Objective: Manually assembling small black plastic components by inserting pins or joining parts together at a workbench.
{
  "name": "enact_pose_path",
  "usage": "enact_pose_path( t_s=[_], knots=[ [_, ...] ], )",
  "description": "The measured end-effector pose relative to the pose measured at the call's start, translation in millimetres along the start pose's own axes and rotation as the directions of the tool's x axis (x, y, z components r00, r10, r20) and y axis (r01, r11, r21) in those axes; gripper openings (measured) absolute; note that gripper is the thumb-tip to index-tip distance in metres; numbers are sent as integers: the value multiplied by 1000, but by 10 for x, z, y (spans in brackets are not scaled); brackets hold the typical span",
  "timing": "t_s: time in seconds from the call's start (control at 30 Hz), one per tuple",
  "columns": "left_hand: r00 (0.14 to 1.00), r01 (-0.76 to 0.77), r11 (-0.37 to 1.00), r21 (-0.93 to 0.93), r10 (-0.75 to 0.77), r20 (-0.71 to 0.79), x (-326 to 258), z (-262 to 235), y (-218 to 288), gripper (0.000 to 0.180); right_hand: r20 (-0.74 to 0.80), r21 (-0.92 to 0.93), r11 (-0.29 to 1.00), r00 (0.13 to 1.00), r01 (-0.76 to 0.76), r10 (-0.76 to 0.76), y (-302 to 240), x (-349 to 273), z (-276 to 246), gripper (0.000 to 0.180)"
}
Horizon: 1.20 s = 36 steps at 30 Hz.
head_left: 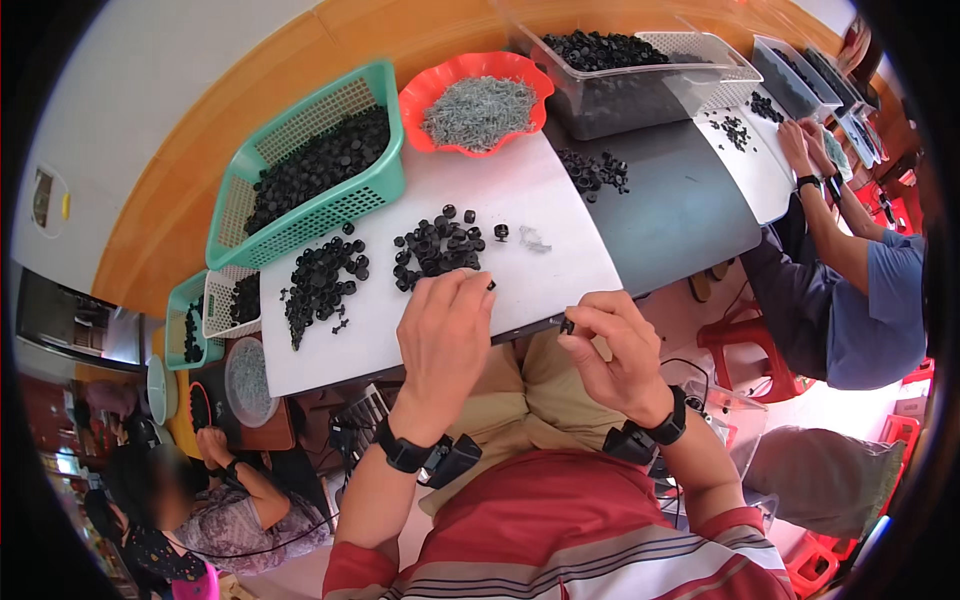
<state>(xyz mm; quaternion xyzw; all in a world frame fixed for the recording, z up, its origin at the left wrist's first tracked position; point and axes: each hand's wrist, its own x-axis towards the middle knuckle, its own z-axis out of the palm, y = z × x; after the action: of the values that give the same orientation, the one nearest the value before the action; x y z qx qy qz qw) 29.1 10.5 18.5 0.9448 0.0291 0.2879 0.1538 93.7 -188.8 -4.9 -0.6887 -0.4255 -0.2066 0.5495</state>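
My left hand (pixel 447 325) is over the near edge of the white work surface (pixel 380 352), beside a pile of small round black plastic parts (pixel 437 245). A small black part (pixel 491 286) shows at its closed fingertips. To the right, just off the table edge, my right hand (pixel 622 345) pinches another small black plastic part (pixel 567 326) between thumb and fingers. A single black cap-like part (pixel 501 232) stands beyond my hands, next to a few small clear or metallic pieces (pixel 535 240). Another pile of black parts (pixel 325 280) lies farther left.
At the back stand a green basket (pixel 300 215) of black parts, a red scalloped bowl (pixel 412 120) of small metal pieces and a clear bin (pixel 600 95). A dark board (pixel 690 205) lies to the right. Co-workers sit at right (pixel 860 290) and lower left (pixel 245 510).
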Motion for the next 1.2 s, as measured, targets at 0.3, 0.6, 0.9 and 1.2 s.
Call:
enact_pose_path(
  t_s=[0.3, 0.6, 0.9, 1.2],
  knots=[
    [983, -71, 995, 70, 59, 172, 75, 96, -7, 22, 17, 76, 996, 999, -50, 49, 35, -242, -226, 30],
    [974, 151, 932, -328, -82, 213, 55, -40, 110, 18, -49, 149, 985, 994, -93, 101, 32, -157, -207, 30],
    [820, 539, 144, -830, -313, 479, -143, -177, 136, 19, -1, 249, 964, 996, -90, 93, -97, 39, 74, 27],
    [839, 438, -154, -885, -284, 465, -315, -136, 189, 13, 8, 436, 881, 980, -184, 201, -175, -25, 323, 25]
  ],
)
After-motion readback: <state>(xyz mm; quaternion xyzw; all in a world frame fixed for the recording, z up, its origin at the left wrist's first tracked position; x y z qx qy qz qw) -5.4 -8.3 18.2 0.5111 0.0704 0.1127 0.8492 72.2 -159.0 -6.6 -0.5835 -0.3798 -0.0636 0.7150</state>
